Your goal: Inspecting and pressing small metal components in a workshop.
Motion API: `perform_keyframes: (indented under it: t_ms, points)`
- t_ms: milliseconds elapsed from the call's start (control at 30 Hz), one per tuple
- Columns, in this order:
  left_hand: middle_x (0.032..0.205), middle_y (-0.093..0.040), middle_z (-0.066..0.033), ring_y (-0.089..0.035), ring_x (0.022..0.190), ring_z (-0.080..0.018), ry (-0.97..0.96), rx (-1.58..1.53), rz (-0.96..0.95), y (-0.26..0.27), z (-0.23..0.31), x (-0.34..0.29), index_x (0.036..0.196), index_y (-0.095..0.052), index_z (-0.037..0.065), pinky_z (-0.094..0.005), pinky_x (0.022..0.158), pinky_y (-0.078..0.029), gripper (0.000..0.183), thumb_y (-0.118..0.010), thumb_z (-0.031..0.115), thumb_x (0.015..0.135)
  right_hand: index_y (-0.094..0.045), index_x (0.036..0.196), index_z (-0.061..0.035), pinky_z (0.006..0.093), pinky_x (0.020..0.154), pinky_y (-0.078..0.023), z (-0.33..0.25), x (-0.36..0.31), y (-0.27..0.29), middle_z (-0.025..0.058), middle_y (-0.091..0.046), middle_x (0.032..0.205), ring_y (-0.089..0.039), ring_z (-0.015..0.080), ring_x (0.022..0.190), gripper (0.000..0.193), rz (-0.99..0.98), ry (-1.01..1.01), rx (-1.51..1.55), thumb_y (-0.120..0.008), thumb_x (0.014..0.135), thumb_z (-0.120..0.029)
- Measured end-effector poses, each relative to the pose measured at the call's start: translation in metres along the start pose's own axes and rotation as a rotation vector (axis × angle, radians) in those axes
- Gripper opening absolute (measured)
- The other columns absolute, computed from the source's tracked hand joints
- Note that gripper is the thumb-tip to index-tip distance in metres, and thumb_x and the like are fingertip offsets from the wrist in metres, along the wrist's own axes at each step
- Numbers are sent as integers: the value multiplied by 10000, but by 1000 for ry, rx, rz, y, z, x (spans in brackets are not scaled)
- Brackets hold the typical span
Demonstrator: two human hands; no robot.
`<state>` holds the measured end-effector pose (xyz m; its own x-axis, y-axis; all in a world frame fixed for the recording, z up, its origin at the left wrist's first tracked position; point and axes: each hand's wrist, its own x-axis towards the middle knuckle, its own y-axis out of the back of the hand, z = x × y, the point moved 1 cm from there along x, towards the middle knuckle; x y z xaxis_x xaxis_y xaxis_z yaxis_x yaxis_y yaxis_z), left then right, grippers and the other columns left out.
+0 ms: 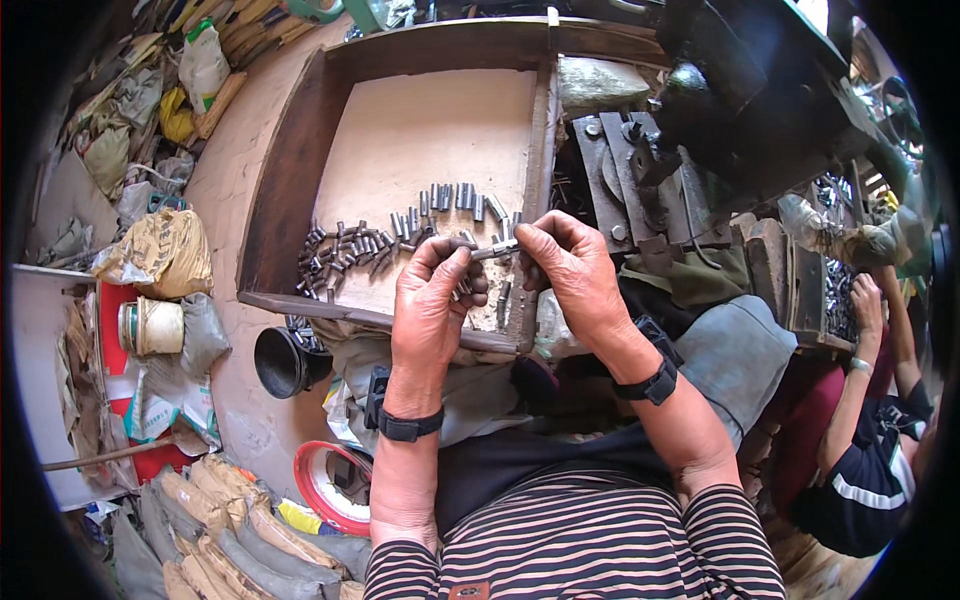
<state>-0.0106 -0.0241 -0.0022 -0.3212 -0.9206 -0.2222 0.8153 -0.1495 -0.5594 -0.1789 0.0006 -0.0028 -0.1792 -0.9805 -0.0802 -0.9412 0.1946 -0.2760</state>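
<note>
Over the near edge of a wooden tray (262, 220), my two hands meet at a small grey metal tube (495, 250). Thumb and fingertips of my left hand (432, 295) pinch its left end. More small metal pieces seem to lie in that hand's curled fingers, partly hidden. My right hand (580, 270) has its thumb and forefinger closed on the other end. Whether this is one tube or two end to end, I cannot tell. Behind the hands, several short metal tubes (345, 255) lie heaped in the tray's left near corner, while others stand in a loose row.
Right of the tray is a dark machine with bolted metal plates (615, 180). A co-worker's hand (866, 305) reaches over a box of metal parts (838, 300). A black bucket (280, 362), a red-rimmed bucket (305, 475) and stacked sacks (240, 530) stand at left.
</note>
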Motion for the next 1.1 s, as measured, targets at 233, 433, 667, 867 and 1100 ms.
perform_keyframes:
  t_ms: [233,433,667,867,1100]
  points:
    - [817,-640,-12,-612,659,-120,-2,45,43,-27,-16,1,978,-581,113,-247,560,-502,67,-606,140,922,-603,786,-41,204,555,-392,4,-12,22,-34,-553,671,-481,28,621,244,52,-74,175,-672,891,-251]
    - [795,-621,-13,-601,650,-107,-62,99,104,-52,-31,-3,979,-558,80,-238,553,-505,124,-624,164,915,-593,803,-62,203,522,-448,0,-22,36,-4,-583,689,-536,55,590,235,101,-148,334,-663,895,-266]
    - [774,-622,-26,-618,641,-108,-7,-21,149,-73,-38,-8,980,-542,69,-235,551,-532,135,-614,169,923,-569,816,-62,202,531,-440,2,-33,43,5,-584,690,-534,66,578,228,120,-85,428,-649,904,-256]
    - [770,-620,-24,-622,640,-113,30,-84,143,-73,-42,-7,966,-533,80,-237,555,-536,128,-608,177,927,-569,805,-54,205,540,-440,0,-39,45,-14,-561,667,-516,51,589,256,152,8,295,-675,888,-271]
    - [764,-615,-18,-621,636,-115,101,-177,152,-74,-44,-8,953,-529,91,-238,552,-534,124,-607,184,927,-580,816,-36,207,531,-414,-3,-43,51,-20,-556,661,-491,40,589,234,116,77,120,-688,880,-234]
